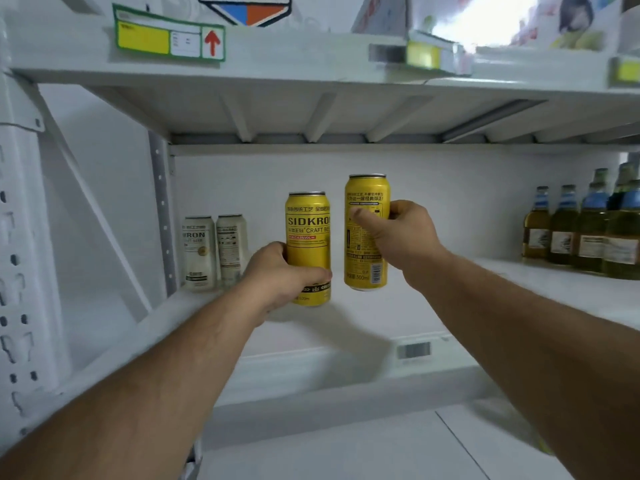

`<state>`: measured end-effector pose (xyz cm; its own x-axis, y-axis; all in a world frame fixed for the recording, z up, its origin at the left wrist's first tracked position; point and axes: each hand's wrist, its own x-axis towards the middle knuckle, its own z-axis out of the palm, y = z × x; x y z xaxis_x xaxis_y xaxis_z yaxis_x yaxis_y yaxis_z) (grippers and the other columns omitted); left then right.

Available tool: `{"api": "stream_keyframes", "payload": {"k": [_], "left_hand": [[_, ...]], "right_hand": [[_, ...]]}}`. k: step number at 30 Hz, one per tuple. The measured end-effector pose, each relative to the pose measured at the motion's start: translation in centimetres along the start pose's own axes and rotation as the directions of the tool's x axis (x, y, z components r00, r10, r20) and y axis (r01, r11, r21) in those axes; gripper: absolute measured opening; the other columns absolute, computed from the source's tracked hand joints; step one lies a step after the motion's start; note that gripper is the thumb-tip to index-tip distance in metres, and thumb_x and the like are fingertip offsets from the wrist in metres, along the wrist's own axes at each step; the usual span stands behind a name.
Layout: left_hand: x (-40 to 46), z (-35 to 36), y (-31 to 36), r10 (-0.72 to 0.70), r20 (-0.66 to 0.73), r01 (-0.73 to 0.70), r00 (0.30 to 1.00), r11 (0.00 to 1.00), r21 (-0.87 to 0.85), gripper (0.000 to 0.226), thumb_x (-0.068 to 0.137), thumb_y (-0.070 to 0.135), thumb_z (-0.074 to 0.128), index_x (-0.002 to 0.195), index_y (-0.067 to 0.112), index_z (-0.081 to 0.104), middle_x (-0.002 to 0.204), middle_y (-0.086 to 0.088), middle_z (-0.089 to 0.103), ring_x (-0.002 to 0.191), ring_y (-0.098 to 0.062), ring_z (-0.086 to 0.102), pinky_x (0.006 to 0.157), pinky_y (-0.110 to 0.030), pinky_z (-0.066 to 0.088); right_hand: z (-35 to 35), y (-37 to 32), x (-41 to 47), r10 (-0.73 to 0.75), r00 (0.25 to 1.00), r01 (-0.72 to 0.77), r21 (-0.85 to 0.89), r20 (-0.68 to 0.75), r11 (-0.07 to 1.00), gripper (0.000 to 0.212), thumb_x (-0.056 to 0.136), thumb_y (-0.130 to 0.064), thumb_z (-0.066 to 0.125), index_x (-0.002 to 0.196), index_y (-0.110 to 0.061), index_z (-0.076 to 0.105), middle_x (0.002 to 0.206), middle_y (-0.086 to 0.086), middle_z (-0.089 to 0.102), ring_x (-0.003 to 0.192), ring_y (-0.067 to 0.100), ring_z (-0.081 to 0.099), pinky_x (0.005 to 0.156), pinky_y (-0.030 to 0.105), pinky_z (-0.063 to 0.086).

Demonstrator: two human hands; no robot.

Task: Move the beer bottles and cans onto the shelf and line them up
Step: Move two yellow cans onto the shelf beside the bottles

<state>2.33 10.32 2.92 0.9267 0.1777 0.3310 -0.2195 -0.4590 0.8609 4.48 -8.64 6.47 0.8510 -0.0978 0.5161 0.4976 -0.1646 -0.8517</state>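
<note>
My left hand [281, 276] grips a yellow beer can [307, 230] near its base, label facing me, held upright over the white shelf [363, 327]. My right hand [398, 237] holds a second yellow can [366, 216] a little higher and to the right, its back label with a barcode toward me. Two white beer cans [213, 252] stand side by side at the shelf's back left corner. Several green beer bottles [585, 230] with blue neck labels stand in a group at the far right of the same shelf.
The shelf above [311, 64] carries price tags and boxes. A white perforated upright [20, 258] and a diagonal brace stand at the left. A barcode label [414, 349] sits on the shelf's front edge. Floor tiles show below.
</note>
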Motion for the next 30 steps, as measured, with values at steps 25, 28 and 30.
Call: {"api": "stream_keyframes", "payload": {"k": [25, 28, 30], "left_hand": [[-9.0, 29.9, 16.4, 0.052, 0.206, -0.033, 0.977, 0.995, -0.093, 0.056, 0.072, 0.028, 0.092, 0.12, 0.024, 0.064, 0.11, 0.004, 0.072, 0.1, -0.018, 0.069, 0.089, -0.038, 0.053], [-7.4, 32.4, 16.6, 0.056, 0.208, -0.04, 0.977, 0.996, -0.082, 0.058, 0.071, 0.029, 0.093, 0.12, 0.024, 0.065, 0.11, 0.004, 0.072, 0.101, -0.019, 0.069, 0.095, -0.042, 0.054], [-6.0, 33.9, 16.7, 0.058, 0.204, -0.043, 0.977, 0.996, -0.08, 0.059, 0.071, 0.028, 0.093, 0.121, 0.023, 0.064, 0.11, 0.003, 0.072, 0.102, -0.02, 0.069, 0.097, -0.043, 0.054]], "right_hand": [[-34.1, 2.6, -2.5, 0.006, 0.996, -0.013, -0.078, -0.092, 0.997, 0.031, 0.086, -0.041, 0.077, 0.106, -0.019, 0.07, 0.096, -0.001, 0.076, 0.089, 0.016, 0.073, 0.077, 0.039, 0.058], [-36.0, 3.9, -0.8, 0.004, 0.994, -0.013, -0.088, -0.11, 0.996, 0.029, 0.086, -0.04, 0.076, 0.104, -0.019, 0.07, 0.095, -0.002, 0.075, 0.088, 0.015, 0.073, 0.076, 0.038, 0.056], [-37.1, 4.8, 0.4, -0.007, 0.993, -0.005, -0.096, -0.116, 0.995, 0.022, 0.087, -0.04, 0.076, 0.098, -0.022, 0.069, 0.092, -0.003, 0.074, 0.084, 0.011, 0.072, 0.068, 0.032, 0.053]]}}
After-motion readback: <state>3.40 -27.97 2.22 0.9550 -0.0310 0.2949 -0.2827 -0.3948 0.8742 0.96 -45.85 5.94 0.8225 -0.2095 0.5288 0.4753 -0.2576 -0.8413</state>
